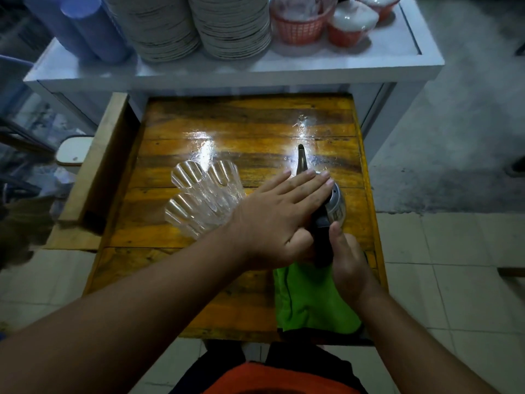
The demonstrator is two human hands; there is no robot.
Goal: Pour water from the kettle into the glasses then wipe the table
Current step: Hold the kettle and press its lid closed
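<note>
Three glasses (pixel 203 199) cluster left of centre; the kettle (pixel 332 200) stands just right, spout toward the frame's top. Right hand (pixel 348 263) grips its handle; left hand (pixel 279 214) lies flat, fingers together, on its lid.

**No readable text**

Nothing can be read anywhere in the head view. The metal kettle (pixel 336 204) bears a small dark mark on its side, too blurred to make out; the plates and baskets behind show no lettering.
</note>
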